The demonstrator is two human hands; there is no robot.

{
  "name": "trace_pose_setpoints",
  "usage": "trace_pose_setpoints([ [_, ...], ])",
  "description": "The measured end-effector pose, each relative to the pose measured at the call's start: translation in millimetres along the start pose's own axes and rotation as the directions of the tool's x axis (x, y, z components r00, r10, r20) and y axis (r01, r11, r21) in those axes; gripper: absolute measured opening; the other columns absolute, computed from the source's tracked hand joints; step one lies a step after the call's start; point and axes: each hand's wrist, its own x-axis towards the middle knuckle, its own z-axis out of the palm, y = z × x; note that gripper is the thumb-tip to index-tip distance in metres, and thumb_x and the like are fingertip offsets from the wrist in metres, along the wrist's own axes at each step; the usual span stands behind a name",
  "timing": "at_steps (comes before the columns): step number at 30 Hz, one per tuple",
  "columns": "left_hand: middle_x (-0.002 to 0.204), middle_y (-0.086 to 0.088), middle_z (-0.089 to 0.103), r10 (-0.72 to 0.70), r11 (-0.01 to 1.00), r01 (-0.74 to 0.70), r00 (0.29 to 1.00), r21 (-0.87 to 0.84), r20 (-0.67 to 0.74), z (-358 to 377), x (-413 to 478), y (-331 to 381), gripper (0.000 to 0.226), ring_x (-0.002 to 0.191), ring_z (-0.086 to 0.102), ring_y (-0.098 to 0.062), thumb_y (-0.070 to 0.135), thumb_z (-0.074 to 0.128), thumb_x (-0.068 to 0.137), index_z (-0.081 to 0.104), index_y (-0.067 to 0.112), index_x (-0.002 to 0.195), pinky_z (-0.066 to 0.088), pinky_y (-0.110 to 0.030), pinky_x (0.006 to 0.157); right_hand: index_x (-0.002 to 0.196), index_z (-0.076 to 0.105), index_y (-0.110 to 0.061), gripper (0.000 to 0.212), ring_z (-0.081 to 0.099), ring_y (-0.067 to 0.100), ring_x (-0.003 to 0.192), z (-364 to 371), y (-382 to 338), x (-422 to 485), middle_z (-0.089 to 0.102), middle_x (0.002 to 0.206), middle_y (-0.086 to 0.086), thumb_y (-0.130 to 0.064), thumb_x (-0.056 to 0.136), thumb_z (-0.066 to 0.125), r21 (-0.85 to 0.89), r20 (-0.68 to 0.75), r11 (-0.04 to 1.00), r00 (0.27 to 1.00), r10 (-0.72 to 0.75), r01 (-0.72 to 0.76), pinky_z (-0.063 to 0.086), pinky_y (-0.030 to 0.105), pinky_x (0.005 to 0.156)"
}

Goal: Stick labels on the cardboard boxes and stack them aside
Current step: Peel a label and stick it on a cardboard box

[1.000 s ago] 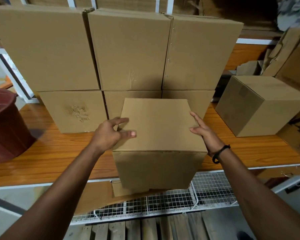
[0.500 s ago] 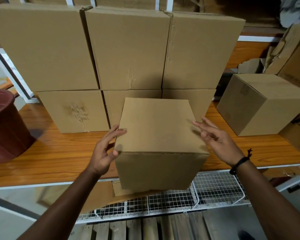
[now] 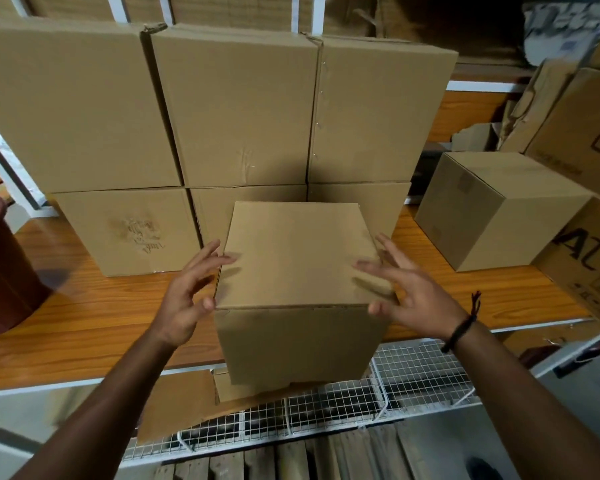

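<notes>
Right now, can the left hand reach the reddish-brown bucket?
Probably yes: only bare wooden shelf lies between the left hand and the reddish-brown bucket, and that hand is open, holding nothing.

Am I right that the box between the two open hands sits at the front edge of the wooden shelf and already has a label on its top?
Not quite: in the head view the top of the box is plain cardboard, with no label. The rest holds: it sits at the front edge of the wooden shelf, between the open left hand and right hand.
</notes>
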Motion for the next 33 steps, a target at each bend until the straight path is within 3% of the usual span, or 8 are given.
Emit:
trace_pose_setpoints([
  [4, 0.154, 0.032, 0.027, 0.033, 0.992, -0.040, 0.997, 0.116, 0.064, 15.4, -15.2, 1.0, 0.074, 0.151, 0.015, -0.019, 0.074, 0.072, 0.065, 0.051, 0.052, 0.132, 0.028, -0.057, 0.114, 0.137, 0.041, -0.051, 0.082, 0.002, 0.009, 0.147, 18.4, 7.6, -12.4, -0.016, 0.158, -0.022, -0.078, 0.062, 0.062, -0.173, 0.037, 0.985, 0.999, 0.014, -0.007, 0.028, 0.042, 0.109],
  [9, 0.162, 0.001, 0.024, -0.080, 0.984, 0.081, 0.997, 0.159, -0.012, 26.3, -15.8, 0.0, 0.071, 0.150, 0.012, -0.005, 0.072, 0.074, 0.064, 0.049, 0.057, 0.129, 0.032, -0.059, 0.114, 0.133, 0.046, -0.044, 0.070, 0.022, 0.013, 0.144, 35.3, 14.7, -9.4, 0.012, 0.161, -0.002, -0.049, 0.071, 0.078, -0.065, -0.140, 0.998, 0.990, -0.022, 0.013, 0.037, 0.043, 0.109],
  [16, 0.164, 0.008, 0.014, -0.057, 0.987, 0.074, 0.992, 0.143, -0.116, 25.4, -7.3, 20.0, 0.091, 0.149, 0.021, -0.015, 0.060, 0.074, 0.066, 0.020, 0.069, 0.139, 0.036, -0.056, 0.112, 0.130, 0.050, -0.041, 0.062, 0.031, 0.009, 0.140, 17.1, 7.3, 6.8, 0.033, 0.154, -0.005, -0.040, 0.074, 0.078, -0.048, -0.164, 0.997, 0.985, -0.060, 0.053, 0.032, 0.031, 0.108],
  [20, 0.165, -0.007, 0.003, 0.159, 0.952, -0.117, 0.979, 0.283, -0.127, 31.9, -10.7, 25.3, 0.092, 0.148, 0.008, 0.001, 0.071, 0.060, 0.079, 0.001, 0.060, 0.148, 0.026, -0.027, 0.117, 0.126, 0.052, -0.042, 0.058, 0.033, 0.004, 0.137, 5.5, 1.5, 7.1, 0.039, 0.149, -0.009, -0.048, 0.072, 0.072, 0.026, -0.176, 0.998, 0.984, -0.043, 0.049, 0.029, 0.028, 0.108],
  [22, 0.162, -0.025, -0.002, 0.295, 0.901, -0.251, 0.952, 0.353, -0.076, 29.4, -5.9, 28.8, 0.084, 0.149, 0.012, -0.003, 0.063, 0.058, 0.086, 0.006, 0.051, 0.152, 0.025, -0.011, 0.112, 0.124, 0.053, -0.045, 0.055, 0.036, 0.004, 0.135, -10.4, -6.1, 12.7, 0.045, 0.144, -0.010, -0.048, 0.072, 0.071, 0.071, -0.186, 0.997, 0.983, -0.003, 0.017, 0.029, 0.029, 0.108],
  [25, 0.162, -0.023, 0.009, 0.293, 0.900, -0.256, 0.955, 0.352, -0.055, 24.9, 5.3, 38.0, 0.067, 0.124, 0.052, -0.041, 0.054, 0.064, 0.086, 0.034, 0.051, 0.146, 0.045, -0.017, 0.094, 0.124, 0.056, -0.045, 0.049, 0.045, 0.004, 0.125, -39.5, -16.6, 27.5, 0.052, 0.135, -0.014, -0.044, 0.077, 0.072, 0.084, -0.111, 0.995, 0.992, 0.068, -0.058, 0.037, 0.031, 0.101],
  [29, 0.142, -0.019, 0.050, 0.204, 0.958, -0.168, 0.969, 0.233, -0.138, 25.3, 20.9, 41.5, 0.055, 0.128, 0.051, -0.011, 0.050, 0.065, 0.086, 0.048, 0.048, 0.138, 0.045, -0.021, 0.100, 0.131, 0.052, -0.039, 0.053, 0.051, 0.001, 0.110, -53.3, -27.2, 49.8, 0.052, 0.133, -0.012, -0.045, 0.081, 0.069, 0.062, -0.081, 0.992, 0.990, 0.114, -0.109, 0.045, 0.033, 0.095],
  [33, 0.140, -0.003, 0.056, 0.067, 0.997, -0.056, 0.967, 0.052, -0.246, 27.2, 30.3, 39.0, 0.052, 0.143, 0.036, -0.025, 0.036, 0.069, 0.081, 0.055, 0.055, 0.128, 0.025, -0.031, 0.120, 0.140, 0.033, -0.050, 0.065, 0.016, 0.004, 0.138, -31.1, -24.7, 46.9, 0.005, 0.162, 0.001, -0.038, 0.086, 0.067, 0.074, -0.235, 0.996, 0.970, 0.065, -0.049, 0.029, 0.034, 0.108],
])
